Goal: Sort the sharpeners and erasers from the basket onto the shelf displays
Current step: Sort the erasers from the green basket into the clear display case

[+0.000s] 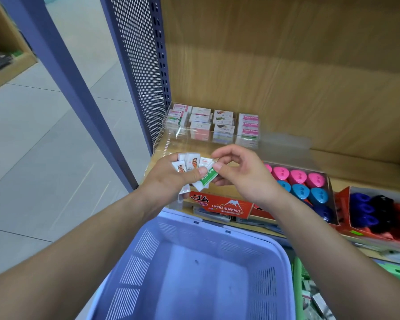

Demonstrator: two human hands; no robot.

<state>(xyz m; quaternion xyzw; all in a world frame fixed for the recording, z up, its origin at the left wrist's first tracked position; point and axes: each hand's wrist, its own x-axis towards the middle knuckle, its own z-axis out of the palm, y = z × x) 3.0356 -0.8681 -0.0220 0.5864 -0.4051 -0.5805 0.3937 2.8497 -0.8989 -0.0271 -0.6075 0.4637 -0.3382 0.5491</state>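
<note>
My left hand [171, 179] grips a bunch of several small white erasers [188, 163] above the front of the shelf. My right hand [238, 174] pinches one eraser with a green sleeve [206, 177] at the edge of that bunch, thumb on top. Below my arms stands the lilac basket [148, 245]; its visible floor holds nothing. At the back of the shelf a clear tiered display [284, 140] holds rows of boxed erasers [224, 122]. To the right, a box [330, 188] holds pink and blue sharpeners [298, 176].
A red "Hard Eraser" carton [222, 205] sits at the shelf's front edge under my hands. Another open box [379, 213] with dark blue, black and red sharpeners stands at far right. A perforated purple upright [139, 72] bounds the shelf on the left. Green items [305, 280] lie lower right.
</note>
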